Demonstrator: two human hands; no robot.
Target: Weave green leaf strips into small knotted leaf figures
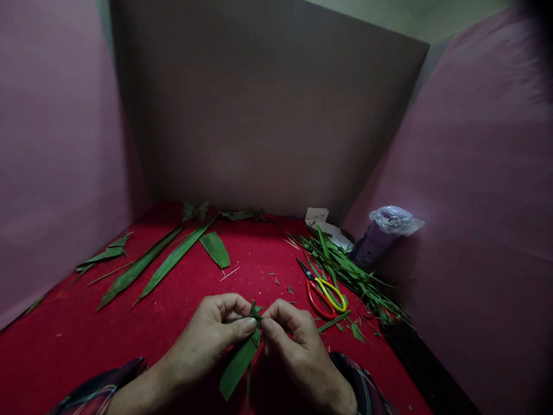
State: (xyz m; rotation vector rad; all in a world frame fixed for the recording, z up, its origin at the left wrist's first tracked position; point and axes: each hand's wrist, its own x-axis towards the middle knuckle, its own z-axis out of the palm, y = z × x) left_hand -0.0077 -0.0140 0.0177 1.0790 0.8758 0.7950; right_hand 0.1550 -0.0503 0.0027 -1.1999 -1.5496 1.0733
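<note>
A folded green leaf [240, 364] hangs between my two hands, its broad end pointing down toward me and a small knotted-looking part at its top. My left hand [216, 328] pinches that upper part between thumb and fingers. From the other side, the thumb and forefinger of my right hand [294, 340] close on the leaf's small upper end. A thin stalk dangles below. Right of my hands, scissors [322, 295] with one red and one yellow handle lie on the red cloth, blades pointing away.
Two long leaves [175, 262] and a shorter cut leaf [215, 249] lie at left. Leaf strips [345, 268] are heaped at right by a purple container [380, 236] in clear plastic. Folded leaf pieces [106, 252] sit near the left wall. Scraps dot the red cloth [129, 346].
</note>
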